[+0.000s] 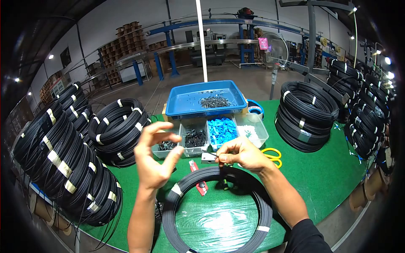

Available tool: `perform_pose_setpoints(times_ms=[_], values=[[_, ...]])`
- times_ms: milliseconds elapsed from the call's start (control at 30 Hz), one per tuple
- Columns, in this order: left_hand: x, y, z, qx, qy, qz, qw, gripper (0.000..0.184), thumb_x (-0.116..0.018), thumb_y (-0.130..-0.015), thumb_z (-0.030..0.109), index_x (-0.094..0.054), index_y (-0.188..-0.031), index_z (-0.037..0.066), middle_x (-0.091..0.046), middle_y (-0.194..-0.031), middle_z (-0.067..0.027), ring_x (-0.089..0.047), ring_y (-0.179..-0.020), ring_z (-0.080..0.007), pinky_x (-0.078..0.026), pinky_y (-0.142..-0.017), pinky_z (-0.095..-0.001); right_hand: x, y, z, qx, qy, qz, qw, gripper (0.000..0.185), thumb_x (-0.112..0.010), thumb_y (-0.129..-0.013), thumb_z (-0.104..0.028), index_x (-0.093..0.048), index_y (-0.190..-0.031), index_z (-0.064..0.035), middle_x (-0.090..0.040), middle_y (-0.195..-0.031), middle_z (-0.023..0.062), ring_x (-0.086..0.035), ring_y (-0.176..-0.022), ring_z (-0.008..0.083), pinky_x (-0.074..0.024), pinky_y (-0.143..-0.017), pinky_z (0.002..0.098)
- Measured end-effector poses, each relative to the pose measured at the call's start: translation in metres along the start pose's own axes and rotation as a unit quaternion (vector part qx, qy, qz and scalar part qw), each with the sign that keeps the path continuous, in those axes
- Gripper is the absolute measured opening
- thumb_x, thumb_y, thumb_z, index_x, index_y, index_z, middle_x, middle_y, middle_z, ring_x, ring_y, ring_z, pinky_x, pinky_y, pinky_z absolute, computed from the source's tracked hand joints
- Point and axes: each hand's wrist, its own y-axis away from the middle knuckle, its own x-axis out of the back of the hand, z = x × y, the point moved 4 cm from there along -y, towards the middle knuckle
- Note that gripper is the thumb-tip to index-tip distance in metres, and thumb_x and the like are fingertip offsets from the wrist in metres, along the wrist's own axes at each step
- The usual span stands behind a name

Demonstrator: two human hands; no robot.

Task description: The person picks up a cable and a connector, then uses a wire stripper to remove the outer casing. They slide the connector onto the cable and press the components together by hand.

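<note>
My right hand (244, 155) pinches the thin end of a black cable (214, 154) between thumb and fingertips, above the far side of a coil of black cable (171, 213). That coil lies flat on the green table and is bound with pale tape. To the left, my left hand (157, 160) is raised with thumb and fingers apart and nothing between them. Under the coil's far edge lies a red utility knife (202, 187), partly covered. A small light metal block (208, 158) sits just beyond the coil, near my right fingertips.
Clear bins hold black parts (195, 138), blue parts (222, 130) and white parts (249, 133). Behind them stands a blue tray (206, 113) with dark scraps. Yellow-handled scissors (276, 157) lie at right. Stacked cable coils (310, 120) and more coils (63, 164) flank the table.
</note>
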Motion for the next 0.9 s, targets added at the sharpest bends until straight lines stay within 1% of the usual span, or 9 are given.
perform_pose_setpoints(times_ms=[100, 233, 333, 367, 433, 467, 567, 700, 900], values=[[-0.023, 0.006, -0.009, 0.020, -0.049, -0.045, 0.998, 0.030, -0.085, -0.070, 0.014, -0.077, -0.098, 0.007, -0.070, -0.107, -0.0097, -0.062, -0.106, -0.0209, -0.047, -0.096, -0.0368, -0.007, -0.003, 0.007, 0.024, 0.028, 0.074, 0.997, 0.012, -0.074, -0.088, -0.009, -0.074, -0.095, 0.0018, -0.073, -0.088, 0.0068, -0.066, -0.080, 0.0123, -0.0530, -0.078, 0.0278], [-0.045, 0.019, -0.030, 0.052, -0.046, -0.046, 0.996, 0.021, -0.085, -0.073, 0.014, -0.080, -0.092, 0.008, -0.069, -0.105, -0.0073, -0.062, -0.099, -0.0178, -0.047, -0.090, -0.0332, -0.017, 0.001, -0.002, 0.072, 0.169, 0.131, 0.974, 0.017, -0.078, -0.084, -0.010, -0.076, -0.096, 0.0005, -0.075, -0.092, 0.0099, -0.070, -0.082, 0.0137, -0.0549, -0.077, 0.0295], [-0.048, 0.023, -0.036, 0.136, 0.062, -0.071, 0.986, 0.016, -0.081, -0.080, 0.013, -0.077, -0.092, 0.004, -0.066, -0.102, -0.0048, -0.058, -0.087, -0.0110, -0.046, -0.080, -0.0289, -0.019, 0.002, -0.003, 0.053, 0.209, 0.150, 0.965, 0.023, -0.081, -0.080, -0.014, -0.076, -0.098, -0.0010, -0.076, -0.093, 0.0109, -0.071, -0.084, 0.0155, -0.0542, -0.081, 0.0313], [-0.051, 0.024, -0.036, 0.137, 0.061, -0.070, 0.986, 0.016, -0.081, -0.080, 0.013, -0.077, -0.092, 0.004, -0.066, -0.102, -0.0048, -0.058, -0.087, -0.0110, -0.046, -0.080, -0.0289, -0.018, 0.002, -0.004, 0.053, 0.208, 0.149, 0.965, 0.023, -0.081, -0.080, -0.014, -0.076, -0.098, -0.0010, -0.076, -0.093, 0.0109, -0.071, -0.084, 0.0155, -0.0542, -0.081, 0.0313], [-0.059, 0.028, -0.042, 0.189, 0.245, -0.040, 0.950, 0.016, -0.077, -0.085, 0.013, -0.073, -0.094, 0.000, -0.062, -0.105, -0.0063, -0.057, -0.091, -0.0128, -0.045, -0.083, -0.0289, -0.008, 0.004, -0.015, 0.113, 0.267, 0.199, 0.936, 0.028, -0.082, -0.077, -0.017, -0.076, -0.101, -0.0023, -0.076, -0.093, 0.0109, -0.071, -0.086, 0.0173, -0.0530, -0.085, 0.0333], [-0.060, 0.027, -0.041, 0.132, 0.178, -0.072, 0.972, 0.018, -0.072, -0.091, 0.016, -0.067, -0.089, -0.001, -0.059, -0.106, -0.0078, -0.056, -0.096, -0.0150, -0.044, -0.088, -0.0298, 0.001, 0.004, -0.019, 0.119, 0.238, 0.208, 0.941, 0.030, -0.082, -0.075, -0.016, -0.076, -0.102, -0.0037, -0.076, -0.093, 0.0099, -0.070, -0.093, 0.0170, -0.0502, -0.091, 0.0333], [-0.067, 0.031, -0.044, 0.162, 0.256, -0.110, 0.947, 0.024, -0.069, -0.094, 0.020, -0.061, -0.081, 0.000, -0.060, -0.104, -0.0086, -0.054, -0.099, -0.0164, -0.043, -0.091, -0.0307, 0.015, 0.013, -0.038, 0.155, 0.222, 0.224, 0.936, 0.027, -0.082, -0.075, -0.014, -0.076, -0.099, -0.0050, -0.073, -0.086, 0.0045, -0.062, -0.082, 0.0129, -0.0476, -0.079, 0.0304], [-0.073, 0.034, -0.050, 0.112, 0.256, -0.181, 0.943, 0.022, -0.063, -0.097, 0.015, -0.060, -0.082, 0.000, -0.062, -0.098, -0.0060, -0.058, -0.094, -0.0156, -0.046, -0.085, -0.0299, 0.005, 0.015, -0.041, 0.165, 0.191, 0.126, 0.959, 0.026, -0.084, -0.077, -0.015, -0.077, -0.101, -0.0081, -0.065, -0.081, -0.0001, -0.054, -0.078, 0.0085, -0.0420, -0.073, 0.0256], [-0.079, 0.046, -0.052, 0.191, 0.292, -0.233, 0.908, 0.015, -0.053, -0.099, 0.005, -0.065, -0.092, -0.002, -0.062, -0.098, -0.0051, -0.058, -0.095, -0.0136, -0.048, -0.086, -0.0280, -0.021, 0.012, -0.029, 0.155, 0.039, 0.041, 0.986, 0.021, -0.083, -0.080, -0.014, -0.079, -0.100, -0.0088, -0.062, -0.091, -0.0011, -0.053, -0.086, 0.0105, -0.0423, -0.077, 0.0266]])
